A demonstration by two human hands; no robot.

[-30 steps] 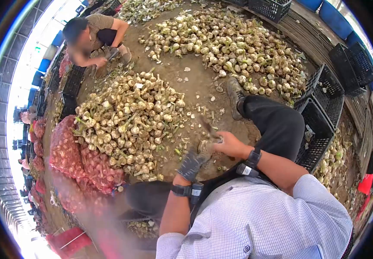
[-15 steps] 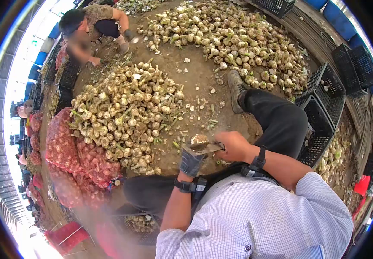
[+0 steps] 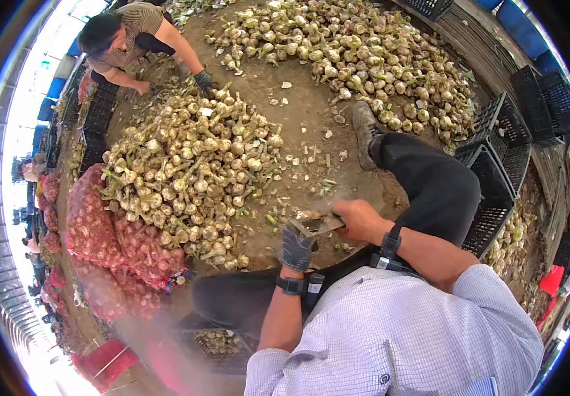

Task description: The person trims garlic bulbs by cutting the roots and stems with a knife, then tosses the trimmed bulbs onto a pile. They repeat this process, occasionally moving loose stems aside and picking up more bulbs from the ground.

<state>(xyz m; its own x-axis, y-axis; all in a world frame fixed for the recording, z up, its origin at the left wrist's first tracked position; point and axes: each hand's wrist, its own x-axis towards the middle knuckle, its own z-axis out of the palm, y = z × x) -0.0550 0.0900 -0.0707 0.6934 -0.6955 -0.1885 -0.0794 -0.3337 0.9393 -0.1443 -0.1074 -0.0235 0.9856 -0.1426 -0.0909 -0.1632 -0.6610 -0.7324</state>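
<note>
My right hand (image 3: 359,220), bare, is closed around the handle of a broad-bladed knife (image 3: 322,225). The blade points left, across the front of my left hand (image 3: 296,249), which wears a dark grey glove. Just beyond the blade a garlic bulb (image 3: 307,214) shows in part, held in my gloved fingers; the knife hides the rest of it. Ahead and to the left lies a large heap of garlic (image 3: 196,171) with stems on. Cut stems and peel litter the dirt floor in front of the knife.
A second garlic heap (image 3: 357,49) spreads farther off. Red net sacks (image 3: 100,228) stand at the left, black plastic crates (image 3: 486,211) at the right. Across the nearer heap a co-worker (image 3: 136,39) crouches, a gloved hand on its far edge.
The knife and both hands have shifted slightly, and less of the garlic bulb shows above the blade. The co-worker has leaned forward, reaching a gloved hand onto the nearer heap.
</note>
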